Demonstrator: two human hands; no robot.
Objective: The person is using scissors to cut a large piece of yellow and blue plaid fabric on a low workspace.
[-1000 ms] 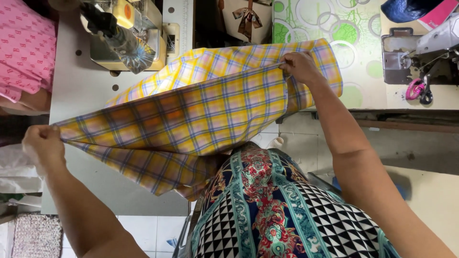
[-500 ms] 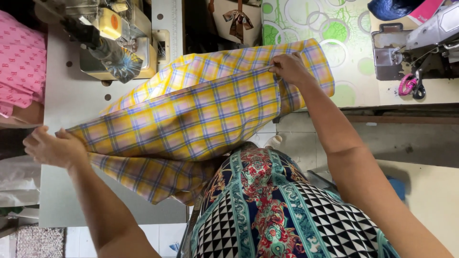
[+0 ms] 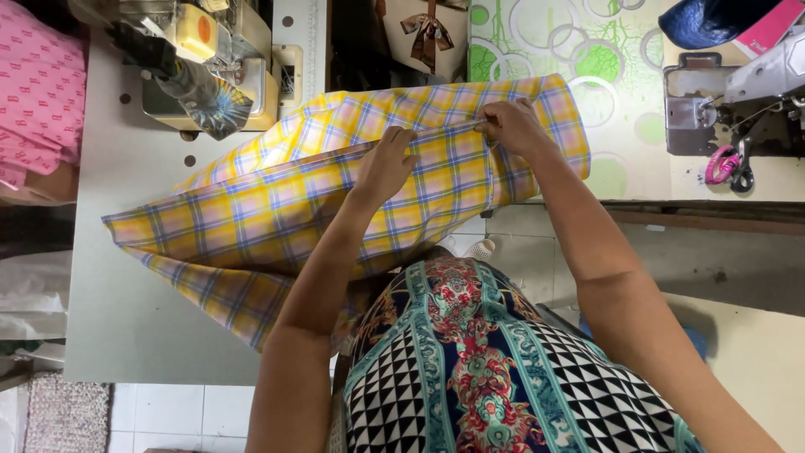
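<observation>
A yellow plaid cloth point(image 3: 251, 218) with blue and pink lines hangs spread in front of me, over the grey table point(image 3: 126, 327). My right hand point(image 3: 513, 127) pinches its top edge near the right end. My left hand point(image 3: 387, 164) rests on the same edge a little to the left, fingers curled onto the fabric. The cloth's left corner droops free towards the table.
A sewing machine point(image 3: 197, 71) with a thread cone stands at the back of the grey table. A second machine point(image 3: 738, 92) sits on the patterned table at right. A person in a pink garment point(image 3: 38, 92) is at the far left. Tiled floor lies below.
My left hand has let go of the cloth's far left corner and moved right along the top edge, close to my right hand. The left corner now hangs loose.
</observation>
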